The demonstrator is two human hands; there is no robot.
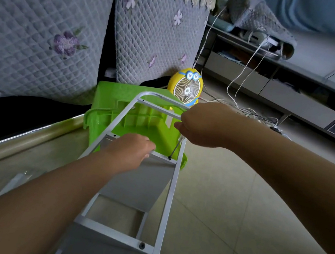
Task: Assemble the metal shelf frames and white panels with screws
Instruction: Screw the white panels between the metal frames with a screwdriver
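Frame (pixel 114 234) lies propped on the green bin (pixel 110 98), so its rail is raised for work. The left hand (pixel 129 149) closes its grip on the panel (pixel 144 179) edge to steady it. The right hand (pixel 199 124) grips the screwdriver (pixel 175 148), tip on a screw (pixel 169 158).

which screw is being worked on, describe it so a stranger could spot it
Find the bright green plastic tub with the metal frame lying across it. On the crossbar that the left hand holds, the screw sits at the right end. Unlike the bare screw on the nearer crossbar, it has the screwdriver tip on it, held by the right hand.
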